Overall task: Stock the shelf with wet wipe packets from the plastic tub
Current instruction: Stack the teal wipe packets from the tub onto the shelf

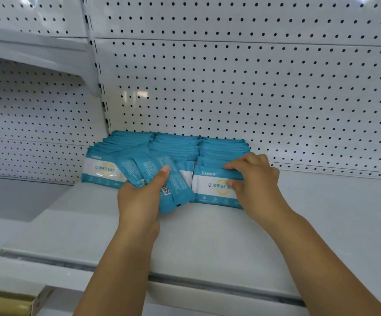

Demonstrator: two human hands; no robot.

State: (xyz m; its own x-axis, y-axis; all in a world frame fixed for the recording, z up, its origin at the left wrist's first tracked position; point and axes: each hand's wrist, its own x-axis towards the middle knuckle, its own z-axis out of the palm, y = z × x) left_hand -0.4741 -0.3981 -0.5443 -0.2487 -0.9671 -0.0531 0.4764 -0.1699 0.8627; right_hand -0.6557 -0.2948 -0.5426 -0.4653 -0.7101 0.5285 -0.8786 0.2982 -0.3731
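Note:
Three rows of blue and white wet wipe packets stand upright against the pegboard at the back of the white shelf. My left hand grips a fanned bundle of several packets, barcodes facing me, in front of the middle row. My right hand pinches the front packet of the right row, fingers over its top edge and thumb on its face. The plastic tub is out of view.
The white pegboard back wall rises behind the rows. An upper shelf juts out at the top left. The shelf's front edge runs below my forearms. A yellowish box corner shows at the bottom left.

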